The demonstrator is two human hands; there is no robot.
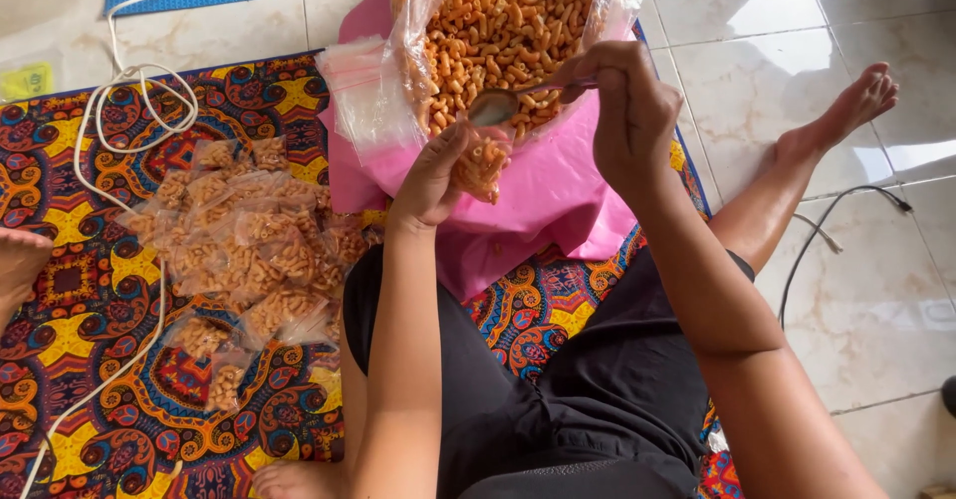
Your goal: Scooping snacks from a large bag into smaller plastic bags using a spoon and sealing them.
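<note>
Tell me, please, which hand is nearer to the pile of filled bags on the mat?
Left. The left hand, holding a small bag, is just right of the pile; the right hand, holding the spoon, is farther right.

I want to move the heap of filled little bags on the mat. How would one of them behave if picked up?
One small filled bag is thin clear plastic, so it would probably sag and feel floppy. The curled orange snack pieces inside look airy, so likely light for its size. They may crush if squeezed, and the smooth film could slip across the patterned mat.
</note>
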